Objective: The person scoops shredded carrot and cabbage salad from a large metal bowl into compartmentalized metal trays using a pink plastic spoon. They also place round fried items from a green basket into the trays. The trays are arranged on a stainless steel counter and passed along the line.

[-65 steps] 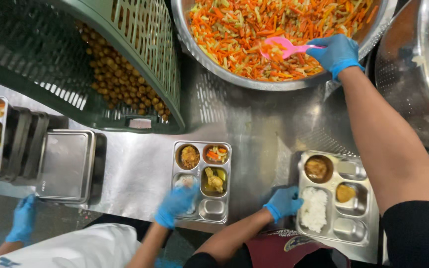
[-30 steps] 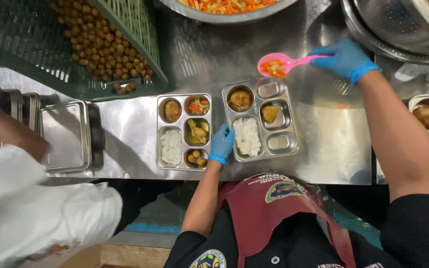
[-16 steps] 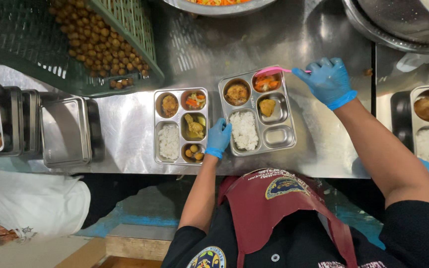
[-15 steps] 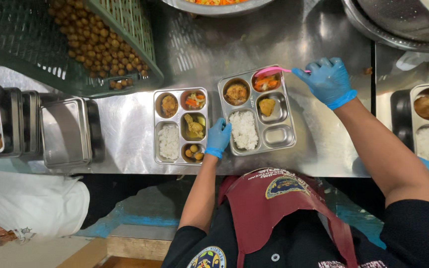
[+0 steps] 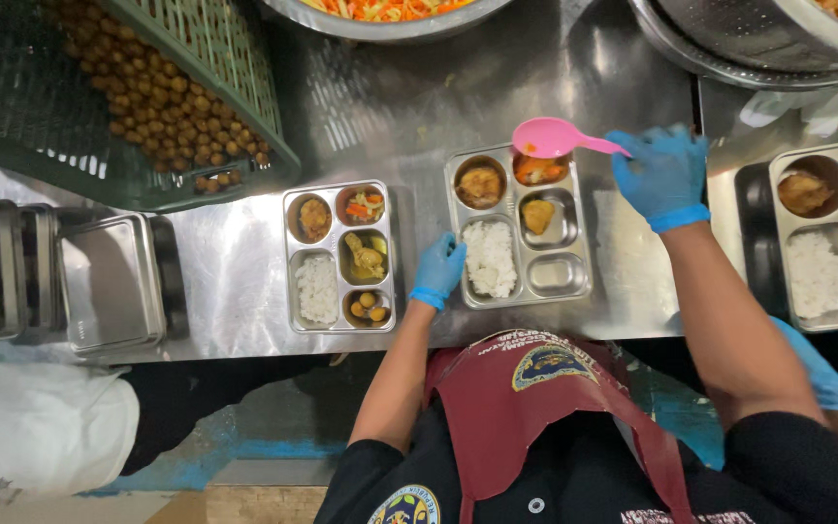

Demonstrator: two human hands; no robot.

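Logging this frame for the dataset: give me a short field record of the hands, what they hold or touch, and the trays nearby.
left hand: blue-gloved, resting on the left rim of the middle tray
right hand: blue-gloved, holding the pink spoon above that tray's top right compartment
middle tray contents: rice, curry, orange vegetable mix, a yellow piece; one compartment empty
left tray: steel tray, every compartment filled
right tray: partly in frame, rice and curry visible
surface: steel counter
behind: green crate of small brown round pieces; big bowl of shredded salad

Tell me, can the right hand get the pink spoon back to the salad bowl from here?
Probably yes: the right hand holds the pink spoon above the tray, and only bare counter lies before the salad bowl.
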